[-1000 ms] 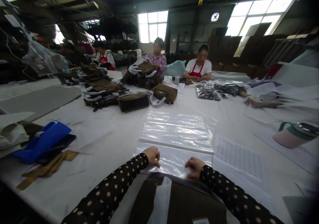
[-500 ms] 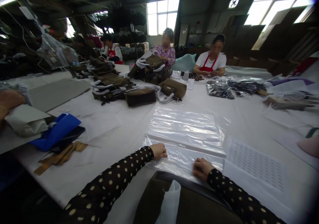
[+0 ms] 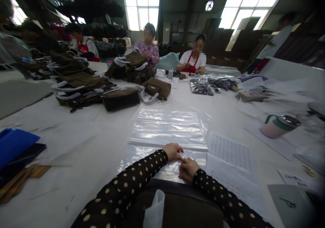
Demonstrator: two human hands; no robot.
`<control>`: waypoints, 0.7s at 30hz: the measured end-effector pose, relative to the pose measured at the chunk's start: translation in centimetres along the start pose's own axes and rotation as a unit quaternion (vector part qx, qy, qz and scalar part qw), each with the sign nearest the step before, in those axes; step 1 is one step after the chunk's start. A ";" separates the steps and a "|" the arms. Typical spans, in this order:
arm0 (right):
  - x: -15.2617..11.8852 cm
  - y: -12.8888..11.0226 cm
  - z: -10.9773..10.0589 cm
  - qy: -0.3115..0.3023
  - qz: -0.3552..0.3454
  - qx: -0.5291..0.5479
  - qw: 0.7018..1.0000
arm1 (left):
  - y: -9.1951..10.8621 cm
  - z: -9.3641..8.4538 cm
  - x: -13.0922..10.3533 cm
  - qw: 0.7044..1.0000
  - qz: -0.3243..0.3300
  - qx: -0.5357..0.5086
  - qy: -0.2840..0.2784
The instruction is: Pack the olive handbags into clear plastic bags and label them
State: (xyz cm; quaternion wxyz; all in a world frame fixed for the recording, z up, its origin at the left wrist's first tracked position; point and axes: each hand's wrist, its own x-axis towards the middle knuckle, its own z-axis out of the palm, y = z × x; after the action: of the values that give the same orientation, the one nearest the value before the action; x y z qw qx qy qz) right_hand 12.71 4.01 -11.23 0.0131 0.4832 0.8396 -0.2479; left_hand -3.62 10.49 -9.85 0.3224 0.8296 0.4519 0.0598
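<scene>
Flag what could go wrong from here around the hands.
The clear plastic beneath the left hand and right hand looks glossy; it might slide or crease. Their fingers are close together and could get in each other's way. The right sleeve, near the printed sheet, might shift it.

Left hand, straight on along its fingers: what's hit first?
Likely the right hand, just ahead of the left hand and perhaps touching it; depth over the clear plastic is unclear.

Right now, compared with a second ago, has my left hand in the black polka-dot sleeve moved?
Yes. Judged against the flat white printed paper sheet, your left hand has moved rightward over the clear plastic bag, closer to that sheet.
</scene>
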 end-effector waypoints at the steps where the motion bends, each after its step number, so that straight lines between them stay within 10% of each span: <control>1: 0.0 0.0 0.2 0.004 0.004 0.005 1.000 | 0.3 0.4 0.7 1.000 0.001 -0.006 -0.001; 8: 0.2 1.0 0.6 0.056 -0.005 0.073 0.996 | -1.3 -0.8 -1.3 1.000 -0.012 -0.014 0.009; 16: 0.2 7.6 -9.0 0.247 0.117 0.159 0.949 | -3.4 -0.9 -9.4 0.999 0.014 -0.011 -0.029; 21: -1.0 2.3 -3.7 0.147 0.017 0.181 0.972 | -4.2 -0.1 -10.0 0.999 -0.033 0.008 -0.027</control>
State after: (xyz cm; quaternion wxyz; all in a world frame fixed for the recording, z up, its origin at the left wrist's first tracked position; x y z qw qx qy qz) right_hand 15.93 5.76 -8.67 -0.1937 0.5228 0.7652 -0.3218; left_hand -12.48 4.25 -10.36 0.3300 0.8179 0.4708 0.0230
